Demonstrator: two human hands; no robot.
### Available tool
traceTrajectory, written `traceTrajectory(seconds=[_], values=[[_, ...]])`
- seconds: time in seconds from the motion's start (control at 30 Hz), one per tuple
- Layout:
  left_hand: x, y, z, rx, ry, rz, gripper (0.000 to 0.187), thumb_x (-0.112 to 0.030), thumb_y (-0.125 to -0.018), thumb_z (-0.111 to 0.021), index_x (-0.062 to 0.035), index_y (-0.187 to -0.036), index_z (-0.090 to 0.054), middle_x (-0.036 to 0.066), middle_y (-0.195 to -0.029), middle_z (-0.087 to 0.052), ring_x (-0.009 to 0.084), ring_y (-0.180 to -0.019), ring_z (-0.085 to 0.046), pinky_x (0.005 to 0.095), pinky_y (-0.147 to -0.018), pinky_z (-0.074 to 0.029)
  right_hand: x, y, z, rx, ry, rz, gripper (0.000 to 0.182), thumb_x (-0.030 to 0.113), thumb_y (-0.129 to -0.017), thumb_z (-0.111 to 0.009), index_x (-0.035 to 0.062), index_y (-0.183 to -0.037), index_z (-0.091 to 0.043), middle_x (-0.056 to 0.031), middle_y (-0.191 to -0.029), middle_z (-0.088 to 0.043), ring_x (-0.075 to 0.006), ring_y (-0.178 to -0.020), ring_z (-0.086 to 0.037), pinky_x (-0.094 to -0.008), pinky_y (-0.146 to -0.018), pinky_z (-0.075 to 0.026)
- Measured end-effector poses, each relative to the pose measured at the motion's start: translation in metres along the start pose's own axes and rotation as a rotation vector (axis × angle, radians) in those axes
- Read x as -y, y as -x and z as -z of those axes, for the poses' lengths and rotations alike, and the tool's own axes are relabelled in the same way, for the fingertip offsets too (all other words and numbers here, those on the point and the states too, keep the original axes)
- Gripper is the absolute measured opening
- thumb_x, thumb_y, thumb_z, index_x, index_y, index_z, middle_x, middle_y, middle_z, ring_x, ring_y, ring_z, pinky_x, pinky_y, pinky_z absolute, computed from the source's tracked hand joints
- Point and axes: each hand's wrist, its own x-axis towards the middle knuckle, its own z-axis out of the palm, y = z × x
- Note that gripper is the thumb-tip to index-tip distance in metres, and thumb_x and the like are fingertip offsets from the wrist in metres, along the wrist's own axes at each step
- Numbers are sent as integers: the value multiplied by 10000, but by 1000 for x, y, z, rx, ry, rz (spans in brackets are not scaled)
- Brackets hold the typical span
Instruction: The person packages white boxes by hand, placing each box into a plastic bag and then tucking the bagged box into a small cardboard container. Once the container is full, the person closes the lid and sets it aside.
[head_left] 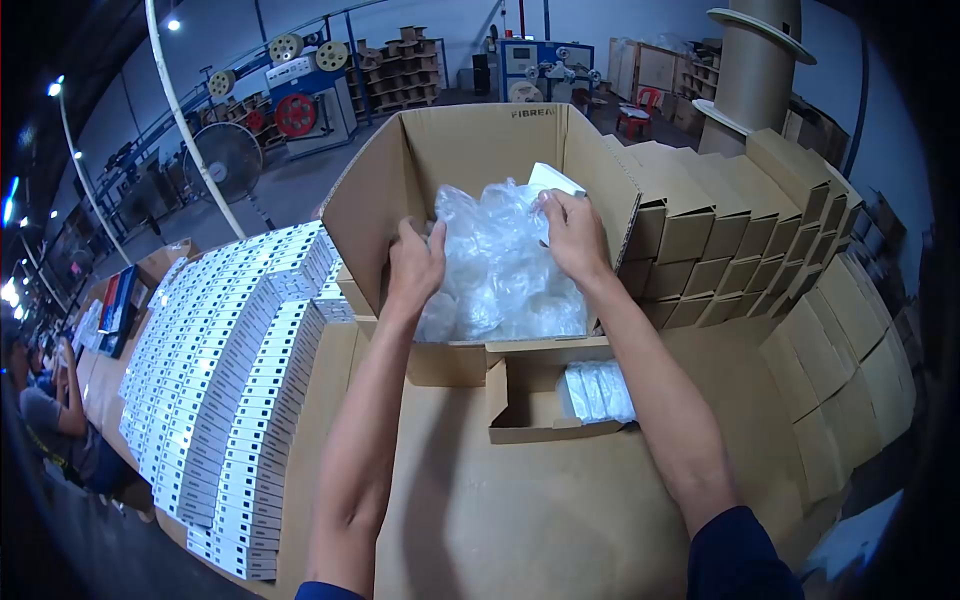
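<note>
A large open cardboard box (490, 150) stands in front of me, filled with crumpled clear plastic bags (500, 260). My left hand (415, 265) is inside its left wall, beside the bags, thumb and fingers apart. On the right, my right hand (575, 235) has its fingers closed on the edge of a clear plastic bag; its fingertips are partly hidden. A white flat piece (555, 180) sticks up just behind that hand. Below the large box, a small open cardboard box (545, 434) contains several plastic-wrapped white packs (598, 390) at its right end.
Long rows of stacked white boxes (215, 350) occupy the table's left side. Folded brown cartons (720, 230) are piled on the right, with more cartons (840, 370) nearer me. A person (60, 410) is at the far left. Machines and a fan (225, 165) stand behind.
</note>
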Motion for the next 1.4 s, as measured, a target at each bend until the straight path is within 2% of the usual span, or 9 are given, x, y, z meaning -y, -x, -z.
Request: traceTrajectory(seconds=[0.17,0.33,0.57,0.7,0.73,0.9,1.03,1.2,1.4], values=[[-39,17,23,26,214,-155,669,-428,-1010,-604,102,-1401,-487,310,-1315,-617,371,-1248,-623,419,-1054,-485,-5,-6,1,33,-234,68,345,274,-1054,-540,1,-922,-702,-142,-783,-646,-287,-839,-597,-397,-803,-462],[-65,33,44,542,879,89,288,-170,-999,-695,60,-1168,-654,47,-1012,-684,92,-889,-634,267,-823,-532,22,8,28,208,-287,174,368,308,-1067,-545,-2,-938,-695,-153,-854,-652,-274,-859,-586,-380,-802,-461],[-92,133,64,150,1071,32,171,-159,-1015,-676,-47,-949,-566,-16,-854,-603,46,-762,-543,232,-666,-450,90,110,91,117,-128,-21,508,550,-915,-714,43,-945,-705,-162,-991,-641,-271,-932,-587,-374,-849,-484],[-95,202,72,135,979,53,178,-134,-1008,-685,-71,-912,-549,-32,-793,-583,29,-699,-514,216,-601,-419,118,179,104,96,-96,-61,360,324,-793,-872,44,-923,-686,-222,-1078,-608,-372,-1036,-598,-419,-912,-488],[-95,219,71,133,1022,73,188,-124,-1003,-691,-77,-898,-543,-35,-784,-579,27,-691,-510,214,-594,-416,116,193,102,41,-42,5,287,266,-815,-860,48,-930,-712,-117,-993,-605,-213,-813,-601,-302,-620,-496],[-126,284,91,18,1188,414,306,-40,-930,-761,-114,-827,-483,-35,-754,-559,26,-654,-503,202,-556,-402,115,265,126,107,-95,-144,150,141,-892,-767,25,-967,-708,-145,-968,-613,-218,-813,-605,-334,-682,-498],[-87,330,94,-21,1371,212,299,8,-913,-752,-110,-957,-480,-6,-883,-566,18,-714,-524,199,-590,-425,104,336,153,72,-286,-388,142,163,-956,-720,23,-975,-711,-84,-879,-618,-125,-694,-551,-293,-609,-466],[-92,409,103,362,1103,317,319,-48,-964,-697,10,-1239,-545,44,-1089,-611,117,-966,-600,252,-870,-502,98,405,168,-38,-229,-462,155,176,-964,-717,21,-956,-711,-94,-872,-616,-173,-735,-561,-317,-626,-464],[-100,456,100,384,922,509,158,-77,-957,-727,8,-1060,-642,2,-872,-660,68,-744,-582,234,-656,-472,105,444,173,71,-197,-488,159,184,-954,-726,29,-967,-697,-104,-914,-614,-206,-756,-559,-317,-633,-463]])
